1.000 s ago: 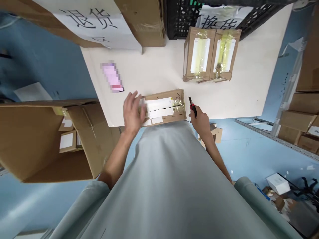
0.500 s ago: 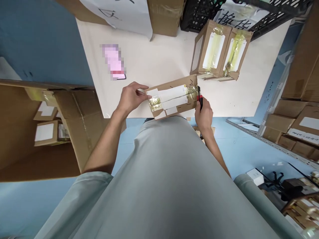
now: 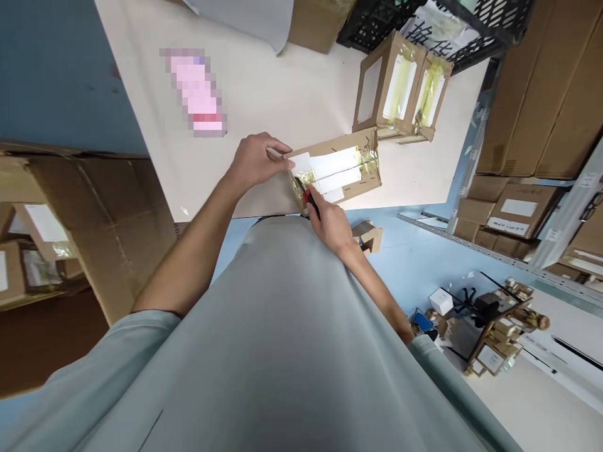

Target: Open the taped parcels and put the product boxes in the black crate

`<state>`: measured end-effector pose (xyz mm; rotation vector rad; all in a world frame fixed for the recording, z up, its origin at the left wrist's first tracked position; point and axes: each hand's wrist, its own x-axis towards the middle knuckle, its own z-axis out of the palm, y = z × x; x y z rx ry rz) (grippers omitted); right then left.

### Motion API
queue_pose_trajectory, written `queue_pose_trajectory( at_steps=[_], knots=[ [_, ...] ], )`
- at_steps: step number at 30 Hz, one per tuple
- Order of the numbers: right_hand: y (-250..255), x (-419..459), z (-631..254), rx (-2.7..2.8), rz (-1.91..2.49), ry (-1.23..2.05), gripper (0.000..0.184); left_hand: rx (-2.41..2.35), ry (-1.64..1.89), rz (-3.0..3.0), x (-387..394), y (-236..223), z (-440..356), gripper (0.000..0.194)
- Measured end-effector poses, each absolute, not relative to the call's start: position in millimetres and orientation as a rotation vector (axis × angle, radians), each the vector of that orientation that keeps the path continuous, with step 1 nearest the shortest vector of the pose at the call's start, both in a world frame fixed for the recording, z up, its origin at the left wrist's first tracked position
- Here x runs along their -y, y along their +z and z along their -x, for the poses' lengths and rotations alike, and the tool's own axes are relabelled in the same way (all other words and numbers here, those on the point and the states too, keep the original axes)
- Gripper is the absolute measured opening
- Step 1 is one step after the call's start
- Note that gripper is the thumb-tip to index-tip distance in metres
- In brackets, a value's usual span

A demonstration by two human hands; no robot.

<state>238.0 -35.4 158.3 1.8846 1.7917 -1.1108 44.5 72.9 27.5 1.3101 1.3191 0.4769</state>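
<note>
White tabletop (image 3: 254, 81) underneath, and at its near edge, the taped carton (image 3: 351, 188)! Right hand (image 3: 331, 225), closed around the cutter (image 3: 309, 198), has swung from the carton's right end to its left, where the left hand (image 3: 259, 162) pinches the far corner; two boxes (image 3: 389, 88) stand beyond its right end.

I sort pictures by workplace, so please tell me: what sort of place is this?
Probably a parcel-handling room: small taped cardboard boxes with labels on a white table, a black plastic crate, and more cartons stacked at the right.
</note>
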Motion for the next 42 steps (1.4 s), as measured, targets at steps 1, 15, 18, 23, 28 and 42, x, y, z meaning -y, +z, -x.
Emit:
queue_pose_trajectory(
  at_steps=[1, 15, 18, 23, 28, 42],
  knots=[
    [157.8, 36.9, -235.1, -1.787, -1.895, -1.109, 0.066, -1.308, 0.484, -1.31, -73.2, 26.3, -44.4, 0.033],
    [159.0, 48.2, -204.3, -1.713, -1.923, -0.908, 0.067, -1.293, 0.552, -1.341, -70.3, 14.2, -48.2, 0.03],
    [157.3, 46.3, -203.4, -1.687, -1.93, -0.895, 0.067, -1.305, 0.542, -1.343, -70.0, 11.7, -49.2, 0.03],
    [159.7, 41.0, -199.6, -1.656, -1.913, -0.886, 0.068, -1.303, 0.539, -1.342, -68.9, 9.0, -49.0, 0.03],
    [167.7, 31.1, -180.7, -1.56, -1.892, -0.856, 0.067, -1.314, 0.559, -1.333, -64.3, 8.7, -49.1, 0.03],
    [176.8, 53.3, -183.4, -1.473, -1.732, -0.912, 0.076, -1.42, 0.545, -1.338, -55.6, 13.6, -57.8, 0.025]
  ],
)
